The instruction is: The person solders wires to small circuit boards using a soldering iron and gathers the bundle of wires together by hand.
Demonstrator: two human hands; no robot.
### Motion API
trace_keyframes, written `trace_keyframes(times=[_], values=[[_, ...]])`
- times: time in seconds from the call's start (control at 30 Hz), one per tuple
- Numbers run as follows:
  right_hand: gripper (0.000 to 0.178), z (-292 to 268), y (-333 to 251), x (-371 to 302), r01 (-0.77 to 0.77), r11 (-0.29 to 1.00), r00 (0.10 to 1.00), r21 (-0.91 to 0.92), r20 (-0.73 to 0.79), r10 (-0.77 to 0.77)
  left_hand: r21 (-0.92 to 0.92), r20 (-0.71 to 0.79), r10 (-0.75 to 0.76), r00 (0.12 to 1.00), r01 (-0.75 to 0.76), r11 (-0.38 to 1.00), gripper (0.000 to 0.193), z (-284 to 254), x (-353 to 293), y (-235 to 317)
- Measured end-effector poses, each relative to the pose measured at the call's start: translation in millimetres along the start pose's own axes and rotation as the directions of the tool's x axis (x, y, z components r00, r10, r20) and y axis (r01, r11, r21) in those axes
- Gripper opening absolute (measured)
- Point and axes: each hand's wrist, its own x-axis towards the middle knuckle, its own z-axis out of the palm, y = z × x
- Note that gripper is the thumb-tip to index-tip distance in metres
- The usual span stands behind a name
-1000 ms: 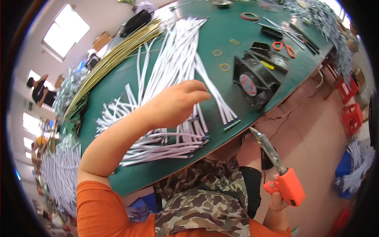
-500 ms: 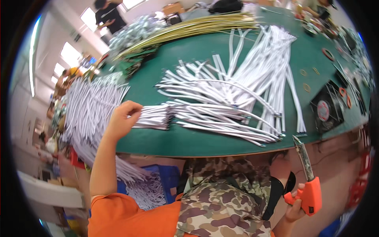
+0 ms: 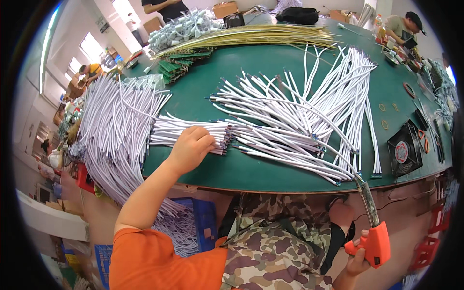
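On the near left of the green surface (image 3: 270, 174), the left hand (image 3: 189, 147) rests on a tidy bundle (image 3: 186, 129) of short white cables, its fingers (image 3: 205, 140) curled down and pressed together over the right end of the stack, where the stripped tips line up. To the right of that bundle lies a loose fan of cables (image 3: 299, 121), spread from the near edge toward the far right, ends pointing many ways. Farther left a big heap of cables (image 3: 113, 130) spills off the surface edge and hangs toward a blue crate (image 3: 203, 217) below. The right hand (image 3: 360, 261) is held low, off the near right edge, fingers wrapped tight around the orange grip of a soldering iron (image 3: 372, 227), whose tip points up toward the ends of the fan. A small black fan (image 3: 403, 150) sits at the right, and yellow wires (image 3: 256, 36) run along the far side with green boards (image 3: 171, 67) beside them. The step in hand looks like gathering or squaring worked cables into the bundle. The next move seems to call for sliding the left hand right to pick one cable from the loose ones and steadying its end near the edge, so the iron can reach it without touching neighbouring ones.
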Motion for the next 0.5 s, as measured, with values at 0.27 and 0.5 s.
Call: trace_keyframes(times=[0.27, 0.5], values=[[0.041, -14.2, 15.2, -8.6, -0.015, 0.999, 1.000, -0.052, -0.019, 0.014, -0.450, 0.093, -0.197, 0.976, 0.218, 0.866, 0.015, -27.3, 34.2, -28.8], [0.038, 0.1, 6.0, 2.9, -0.033, 0.999, 0.999, -0.003, -0.022, 0.033, 0.166, -0.390, 0.320, 0.863, -0.276, 0.947, 0.032, -51.0, 128.1, -2.7]])
